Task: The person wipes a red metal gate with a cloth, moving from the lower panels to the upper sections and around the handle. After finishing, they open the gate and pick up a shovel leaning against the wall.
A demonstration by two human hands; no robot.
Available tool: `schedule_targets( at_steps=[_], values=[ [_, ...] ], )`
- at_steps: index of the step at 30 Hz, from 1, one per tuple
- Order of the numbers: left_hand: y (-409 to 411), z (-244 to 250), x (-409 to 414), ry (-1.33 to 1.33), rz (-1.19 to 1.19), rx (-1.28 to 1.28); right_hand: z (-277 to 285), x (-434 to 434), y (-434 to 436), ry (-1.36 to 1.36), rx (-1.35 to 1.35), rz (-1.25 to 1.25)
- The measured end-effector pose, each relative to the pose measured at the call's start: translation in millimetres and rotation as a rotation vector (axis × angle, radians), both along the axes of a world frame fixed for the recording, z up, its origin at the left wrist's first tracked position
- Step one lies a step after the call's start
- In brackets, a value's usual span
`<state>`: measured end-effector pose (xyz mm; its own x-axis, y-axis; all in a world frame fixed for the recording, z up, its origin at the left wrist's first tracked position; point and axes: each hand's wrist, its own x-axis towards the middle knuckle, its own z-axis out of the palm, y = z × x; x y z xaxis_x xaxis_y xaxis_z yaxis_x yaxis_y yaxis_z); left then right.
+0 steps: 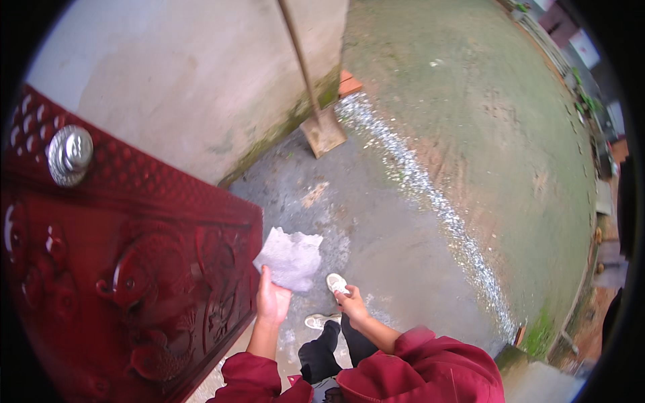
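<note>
My left hand (273, 300) holds a thin, pale whitish-lilac sheet (292, 259) by its lower edge, with the thumb on top. It looks like tissue or thin cloth, and its far edge is ragged. My right hand (350, 305) hovers to the right of it, fingers curled towards the thumb. Whether anything small sits in those fingers cannot be made out. Close on the left stands a glossy dark red door (151, 262) with raised fish ornament and a round silver knob (70, 155).
A square-bladed shovel (323, 132) leans against the plastered wall (191, 90). Orange bricks (348, 84) lie by the wall's corner. Grey concrete (393, 237) spreads underfoot, bordered by a gravel strip (433, 194). Beyond lies greenish bare ground (484, 111). My shoes (336, 283) stand below my hands.
</note>
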<state>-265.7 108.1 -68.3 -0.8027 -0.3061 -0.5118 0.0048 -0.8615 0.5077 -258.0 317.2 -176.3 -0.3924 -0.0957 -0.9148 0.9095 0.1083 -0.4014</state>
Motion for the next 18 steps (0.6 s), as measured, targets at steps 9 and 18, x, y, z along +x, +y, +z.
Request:
schedule_targets(
  at_steps=[9,18],
  values=[
    [68,123,5,-0.002,-0.356,0.166,221,-49,-8,0.373,-0.732,-0.088],
    [58,131,108,-0.11,-0.466,-0.114,217,20,-14,0.369,-0.66,-0.3]
  ],
)
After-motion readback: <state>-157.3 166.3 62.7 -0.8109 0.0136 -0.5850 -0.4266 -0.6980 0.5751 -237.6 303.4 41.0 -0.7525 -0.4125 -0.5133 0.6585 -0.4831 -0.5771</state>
